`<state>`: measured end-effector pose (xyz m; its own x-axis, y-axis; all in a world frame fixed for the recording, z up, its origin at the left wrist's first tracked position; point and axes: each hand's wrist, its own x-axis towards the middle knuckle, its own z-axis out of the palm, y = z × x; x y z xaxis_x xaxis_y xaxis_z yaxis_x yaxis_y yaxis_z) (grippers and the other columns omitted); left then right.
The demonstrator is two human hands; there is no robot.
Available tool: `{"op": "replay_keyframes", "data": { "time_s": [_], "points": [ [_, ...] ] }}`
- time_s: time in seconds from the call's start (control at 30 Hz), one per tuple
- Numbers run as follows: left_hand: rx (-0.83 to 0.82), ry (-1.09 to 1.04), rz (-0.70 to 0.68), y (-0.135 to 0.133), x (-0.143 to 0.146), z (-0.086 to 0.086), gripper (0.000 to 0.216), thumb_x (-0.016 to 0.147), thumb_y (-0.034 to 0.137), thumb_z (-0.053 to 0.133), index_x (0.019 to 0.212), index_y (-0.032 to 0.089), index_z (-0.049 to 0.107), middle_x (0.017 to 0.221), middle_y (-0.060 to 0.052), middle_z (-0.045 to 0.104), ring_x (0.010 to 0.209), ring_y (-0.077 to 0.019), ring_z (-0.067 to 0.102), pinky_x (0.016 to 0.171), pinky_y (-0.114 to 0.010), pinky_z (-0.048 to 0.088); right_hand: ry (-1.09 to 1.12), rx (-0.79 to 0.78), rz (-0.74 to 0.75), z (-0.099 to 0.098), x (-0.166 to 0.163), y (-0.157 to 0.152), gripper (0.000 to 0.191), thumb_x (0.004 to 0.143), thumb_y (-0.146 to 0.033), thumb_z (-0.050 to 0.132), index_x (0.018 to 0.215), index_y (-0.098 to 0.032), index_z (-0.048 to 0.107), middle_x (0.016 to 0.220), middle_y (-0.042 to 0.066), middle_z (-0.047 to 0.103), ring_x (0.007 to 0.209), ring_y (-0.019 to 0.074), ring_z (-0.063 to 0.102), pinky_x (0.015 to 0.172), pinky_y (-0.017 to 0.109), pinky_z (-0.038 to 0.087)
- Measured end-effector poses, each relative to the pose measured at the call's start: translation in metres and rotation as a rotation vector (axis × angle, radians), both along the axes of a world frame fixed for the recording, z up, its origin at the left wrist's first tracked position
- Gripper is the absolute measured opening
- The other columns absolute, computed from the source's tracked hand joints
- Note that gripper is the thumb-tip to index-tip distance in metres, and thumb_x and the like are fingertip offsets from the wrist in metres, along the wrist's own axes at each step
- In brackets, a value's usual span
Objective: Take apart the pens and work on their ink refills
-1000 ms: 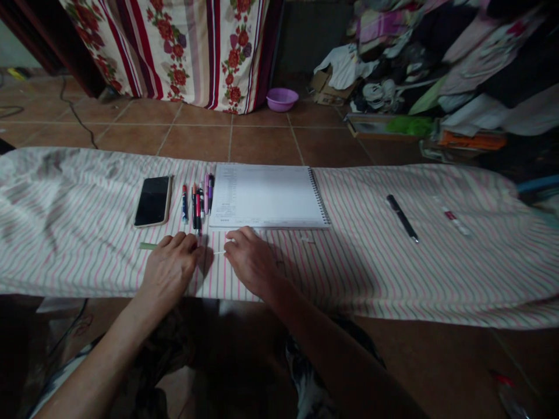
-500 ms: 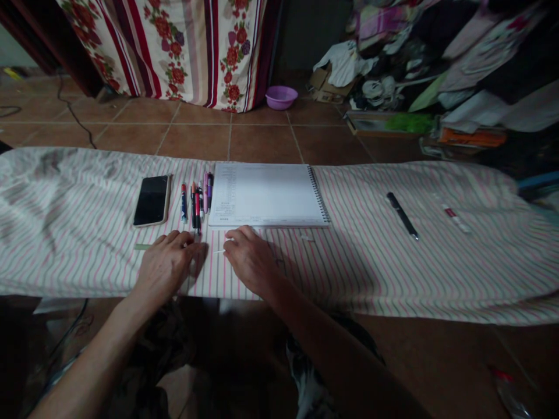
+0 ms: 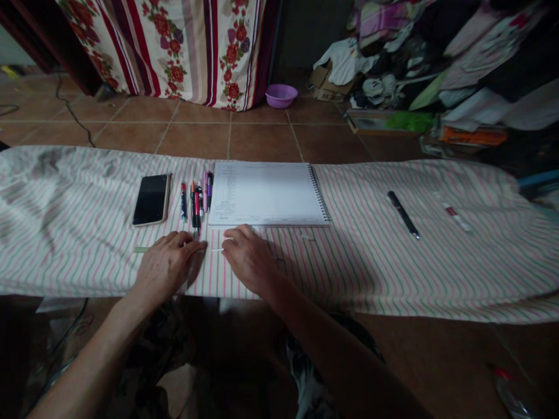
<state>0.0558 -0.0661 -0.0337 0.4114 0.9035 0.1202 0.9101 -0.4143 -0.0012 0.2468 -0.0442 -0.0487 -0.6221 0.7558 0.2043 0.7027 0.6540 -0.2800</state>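
My left hand (image 3: 167, 261) rests low over the cloth with its fingers closed around a slim pale green stick (image 3: 140, 249). One end of the stick juts out to the left; the rest is mostly hidden under the hand. Facing it, my right hand (image 3: 248, 257) pinches a thin white stick (image 3: 217, 250), whose tip points left toward my left thumb. A small gap lies between the two hands. Just beyond them are several pens (image 3: 196, 203) in a bunch and an open spiral notebook (image 3: 271, 195) with a blank white page.
A phone (image 3: 151, 199) lies left of the pens. To the right are a black pen (image 3: 403, 215), a white tube with a red band (image 3: 456, 217) and a small white piece (image 3: 308, 237) on the striped cloth (image 3: 349, 262). A purple basin (image 3: 281, 96) stands on the floor.
My right hand has shifted very slightly left with the white stick, whose tip is a little closer to my left hand. Otherwise things lie as before.
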Motion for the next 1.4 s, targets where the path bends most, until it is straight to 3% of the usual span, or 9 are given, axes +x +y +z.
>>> {"op": "replay_keyframes", "data": {
  "time_s": [0.77, 0.97, 1.13, 1.4],
  "points": [
    [-0.029, -0.123, 0.011, 0.001, -0.002, -0.003, 0.029, 0.085, 0.024, 0.041, 0.096, 0.018, 0.067, 0.086, -0.009, 0.063, 0.079, -0.0222, 0.059, 0.069, -0.036, 0.049, -0.003, -0.004, -0.007, 0.002, -0.001, 0.000, 0.014, 0.084, -0.013, 0.047, 0.083, -0.014, 0.061, 0.100, 0.010, 0.058, 0.102, 0.0206, 0.044, 0.083, 0.034, 0.042],
    [-0.028, -0.143, 0.005, 0.002, -0.004, -0.006, 0.029, 0.084, 0.024, 0.041, 0.097, 0.019, 0.066, 0.086, -0.009, 0.063, 0.079, -0.0207, 0.059, 0.070, -0.034, 0.049, 0.026, -0.042, -0.014, 0.007, -0.001, 0.000, 0.011, 0.083, -0.021, 0.052, 0.086, -0.014, 0.061, 0.098, 0.009, 0.058, 0.102, 0.0209, 0.043, 0.083, 0.035, 0.042],
    [-0.011, -0.136, 0.007, 0.001, -0.003, -0.004, 0.029, 0.084, 0.023, 0.041, 0.097, 0.018, 0.066, 0.087, -0.010, 0.062, 0.079, -0.0215, 0.059, 0.071, -0.035, 0.049, 0.072, -0.054, -0.005, 0.011, -0.002, -0.001, 0.021, 0.079, -0.029, 0.059, 0.095, -0.015, 0.059, 0.100, 0.008, 0.058, 0.100, 0.0214, 0.043, 0.082, 0.036, 0.041],
    [-0.027, -0.144, 0.022, 0.000, -0.003, -0.003, 0.029, 0.084, 0.024, 0.041, 0.095, 0.017, 0.066, 0.087, -0.009, 0.062, 0.081, -0.0208, 0.058, 0.072, -0.035, 0.049, 0.102, -0.011, 0.024, 0.006, -0.014, -0.002, 0.019, 0.079, -0.029, 0.059, 0.092, -0.016, 0.061, 0.102, 0.008, 0.056, 0.104, 0.0218, 0.041, 0.084, 0.037, 0.040]
  ]
}}
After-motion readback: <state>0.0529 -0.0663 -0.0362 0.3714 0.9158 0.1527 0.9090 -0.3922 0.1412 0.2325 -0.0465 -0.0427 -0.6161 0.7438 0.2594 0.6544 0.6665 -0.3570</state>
